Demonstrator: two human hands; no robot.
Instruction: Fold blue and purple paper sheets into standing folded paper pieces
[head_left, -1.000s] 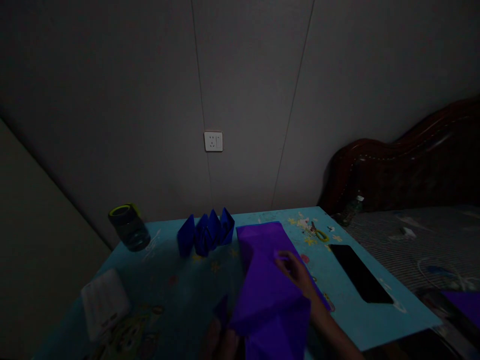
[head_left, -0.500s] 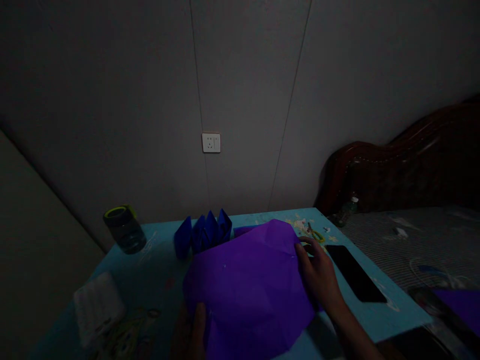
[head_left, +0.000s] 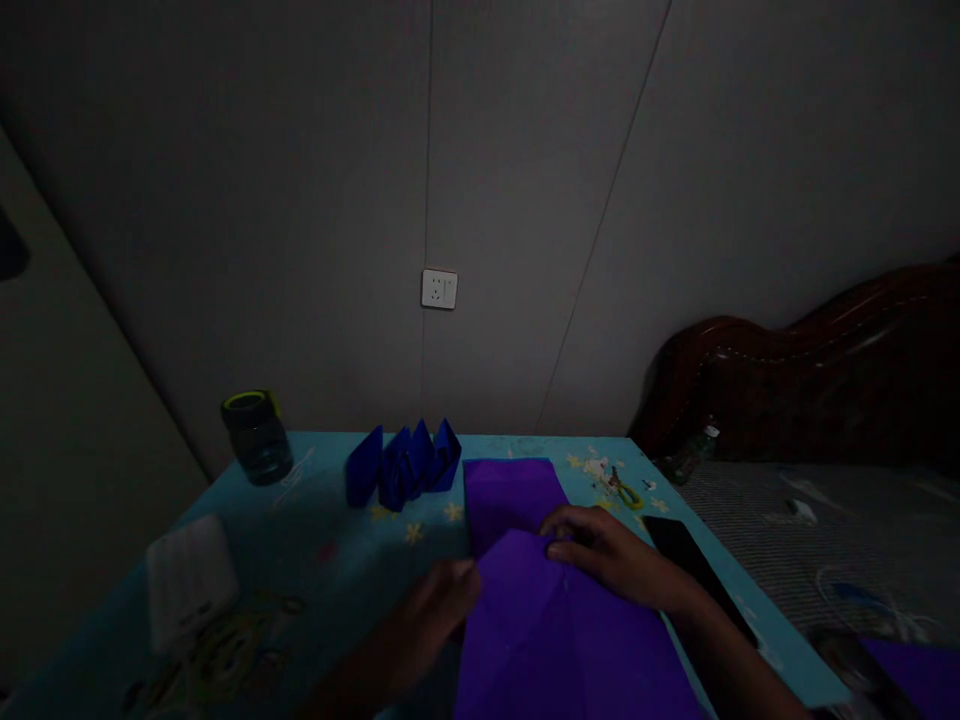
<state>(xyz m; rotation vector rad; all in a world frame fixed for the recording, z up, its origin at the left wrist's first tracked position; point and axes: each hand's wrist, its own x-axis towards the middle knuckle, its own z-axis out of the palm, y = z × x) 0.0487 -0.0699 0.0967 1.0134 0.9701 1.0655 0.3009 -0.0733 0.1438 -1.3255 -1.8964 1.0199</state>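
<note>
A large sheet of purple paper (head_left: 540, 640) with crease lines across it fills the lower middle of the view. My right hand (head_left: 607, 555) pinches its top edge between thumb and fingers. Beside the sheet's upper left edge is my left hand (head_left: 431, 620), smeared by motion; whether it touches the paper I cannot tell. Behind the held sheet, another purple sheet (head_left: 510, 490) lies flat on the table. Several folded dark blue paper shapes (head_left: 405, 465) stand in a row to the left of it.
A light blue patterned tablecloth (head_left: 360, 560) covers the table against the wall. On it are a dark cup with a yellow-green rim (head_left: 259, 440), a white ribbed object (head_left: 191, 580), yellow-handled scissors (head_left: 626, 490) and a black phone-like slab (head_left: 697, 570). A bed (head_left: 750, 520) stands at the right.
The purple sheet has come down and toward me, uncovering the sheet behind it. My right hand has shifted left along its top edge. My left hand has moved up and right.
</note>
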